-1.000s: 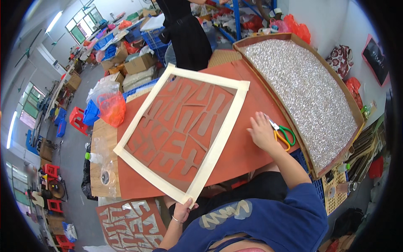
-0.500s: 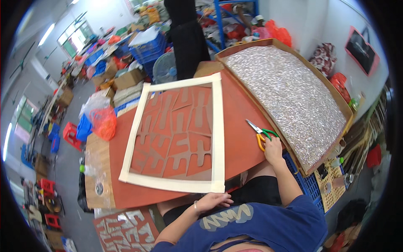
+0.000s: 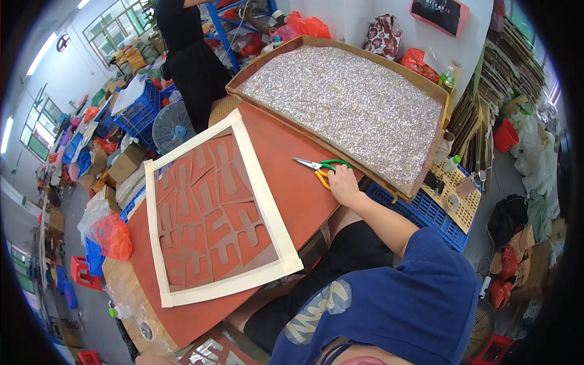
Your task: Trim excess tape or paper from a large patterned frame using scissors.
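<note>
My right hand [image 3: 345,185] is closed around the handles of a pair of scissors [image 3: 311,164], one handle green and one orange. The pointed metal blades aim left, low over the reddish-brown tabletop [image 3: 292,137]. Left of the blades lies a cream-bordered rectangular frame [image 3: 275,226], holding a brown sheet [image 3: 210,201] with several cut-out angular shapes. Its near right corner overhangs the table edge by my lap. My left hand is out of sight; only a small patch of skin shows at the lower left rim.
A large shallow tray [image 3: 331,143] full of silvery glittering bits lies beyond the scissors. Right of it are a blue crate [image 3: 398,213] and a yellow perforated board [image 3: 460,204] bearing bottles. Another person in black [image 3: 191,73] stands behind the table. A second cut-out sheet [image 3: 228,350] lies below.
My view has swung to the right, so everything sits further left. My left hand has left the frame's near edge and dropped out of view. My right hand stays at the scissors.
</note>
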Tool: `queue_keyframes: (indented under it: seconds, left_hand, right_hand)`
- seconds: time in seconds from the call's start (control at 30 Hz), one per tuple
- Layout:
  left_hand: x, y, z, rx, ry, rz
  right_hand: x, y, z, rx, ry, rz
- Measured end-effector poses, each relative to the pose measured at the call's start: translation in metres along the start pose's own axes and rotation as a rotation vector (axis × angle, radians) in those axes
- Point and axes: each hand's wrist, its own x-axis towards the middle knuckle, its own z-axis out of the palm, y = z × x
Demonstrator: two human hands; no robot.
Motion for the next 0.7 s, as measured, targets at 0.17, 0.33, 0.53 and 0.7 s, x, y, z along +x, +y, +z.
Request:
queue_keyframes:
  seconds: [0.17, 0.33, 0.53, 0.7]
  left_hand:
    - [-0.02, 0.0, -0.019, 0.077, 0.101, -0.006]
    - [-0.05, 0.008, -0.025, 0.137, 0.202, -0.028]
    - [-0.091, 0.031, -0.043, 0.294, 0.342, -0.054]
    - [-0.121, 0.054, -0.047, 0.433, 0.442, -0.057]
  right_hand:
    - [-0.003, 0.004, -0.001, -0.02, -0.038, 0.007]
    - [-0.006, 0.004, 0.009, 0.044, 0.025, -0.013]
    - [-0.007, 0.009, 0.009, 0.071, 0.024, -0.034]
    - [-0.009, 0.011, 0.012, 0.094, 0.051, -0.016]
